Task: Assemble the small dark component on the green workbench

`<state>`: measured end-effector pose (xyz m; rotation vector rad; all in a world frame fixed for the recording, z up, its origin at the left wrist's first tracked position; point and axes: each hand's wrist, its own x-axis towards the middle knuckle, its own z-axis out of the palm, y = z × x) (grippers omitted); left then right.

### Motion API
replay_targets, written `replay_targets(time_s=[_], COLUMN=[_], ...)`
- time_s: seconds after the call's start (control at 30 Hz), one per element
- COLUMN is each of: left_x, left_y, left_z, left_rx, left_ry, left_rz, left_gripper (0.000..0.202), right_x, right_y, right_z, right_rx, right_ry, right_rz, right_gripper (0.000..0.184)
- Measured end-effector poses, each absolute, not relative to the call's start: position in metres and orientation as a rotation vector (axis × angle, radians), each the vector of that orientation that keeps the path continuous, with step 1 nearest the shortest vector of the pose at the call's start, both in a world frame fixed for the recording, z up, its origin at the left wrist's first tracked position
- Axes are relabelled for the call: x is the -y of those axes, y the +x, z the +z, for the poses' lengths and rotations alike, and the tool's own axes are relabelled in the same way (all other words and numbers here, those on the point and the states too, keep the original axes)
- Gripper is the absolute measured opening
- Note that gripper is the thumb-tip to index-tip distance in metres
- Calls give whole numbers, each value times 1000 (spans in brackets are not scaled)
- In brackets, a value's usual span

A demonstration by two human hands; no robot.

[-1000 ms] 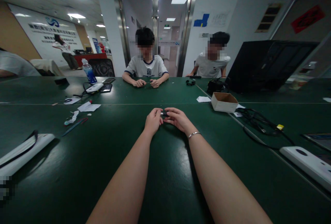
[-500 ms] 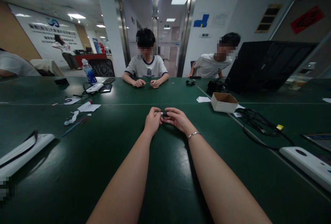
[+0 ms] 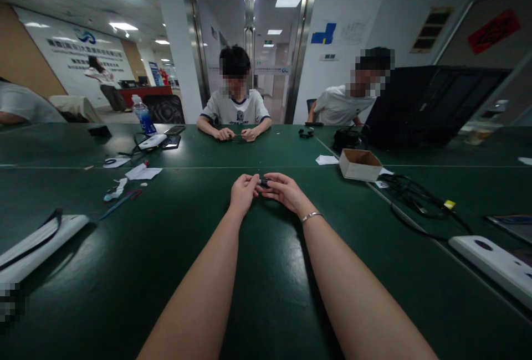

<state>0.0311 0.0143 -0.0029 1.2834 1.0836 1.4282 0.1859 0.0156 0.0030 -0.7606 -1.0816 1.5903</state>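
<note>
Both my arms reach out over the dark green table [image 3: 266,271]. My left hand [image 3: 243,192] and my right hand [image 3: 283,191] meet at the middle, fingers pinched together on a small dark object [image 3: 264,183] with a light end. Most of the object is hidden by my fingertips. A thin silver bracelet [image 3: 311,216] sits on my right wrist. Both hands hover just above the tabletop.
An open cardboard box [image 3: 359,164] and black cables [image 3: 415,196] lie to the right, with a white device [image 3: 494,263] at the near right. Paper scraps [image 3: 143,172] and a pen [image 3: 120,200] lie left. Two people sit across; a bottle [image 3: 143,115] stands far left.
My left hand has shifted slightly to the left and my grip has adjusted a little. The person at the back right has leaned further right, toward the black screen.
</note>
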Motion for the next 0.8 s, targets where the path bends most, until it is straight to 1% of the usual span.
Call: replay_targets(time_s=[0.13,0.27,0.43,0.53,0.63,0.7,0.8], left_x=[-13,-7,-2,-4,5,28,94], left_y=[29,33,41,31,-3,-41,-109], left_z=[0,2,7,20,44,61,79], left_rx=[-1050,-953,-816,-844,-945,-1040,-1234], left_ry=[1214,1057,989,1080,1276,1416,1568], left_rz=[1534,1585,1515,1400,1199,1071,938], left_gripper=[47,53,48,42,38,38,34], right_x=[-16,-16,-16,-16,-15,-15,-15], right_y=[185,184,182,180,179,179,180], right_z=[2,4,5,6,7,8,10], right_rx=[1136,1196,1237,1305,1380,1364,1318], right_ry=[-738,-787,-793,-802,-820,-835,-864], right_rz=[1579,1563,1555,1565,1572,1571,1577], right_gripper=[31,34,36,39,43,40,30])
